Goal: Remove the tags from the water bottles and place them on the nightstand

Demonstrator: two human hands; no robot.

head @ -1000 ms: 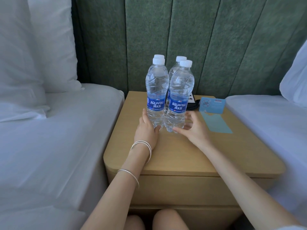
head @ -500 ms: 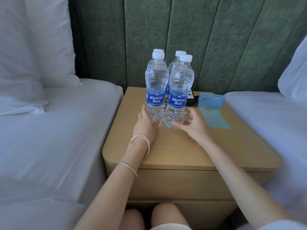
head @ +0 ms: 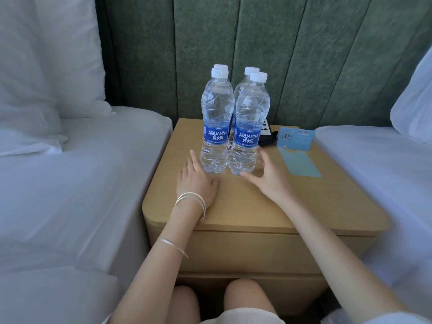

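Note:
Several clear water bottles with white caps and blue labels stand upright in a tight cluster near the back of the wooden nightstand [head: 257,206]. The front left bottle [head: 216,127] and front right bottle [head: 250,132] hide most of the two behind. My left hand [head: 198,181] lies flat on the nightstand, fingers straight, beside the base of the front left bottle. My right hand [head: 264,176] is spread with relaxed fingers by the base of the front right bottle, holding nothing. No tags hang on the bottle necks that I can see.
A blue no-smoking card [head: 295,139] stands at the back right of the nightstand, with a flat light blue sheet [head: 301,164] in front of it. A black phone with a cord [head: 266,136] sits behind the bottles. White beds flank the nightstand; a green padded headboard rises behind.
Both hands have eased slightly back from the bottle bases; the left hand now lies flatter on the nightstand. The bottles have not moved.

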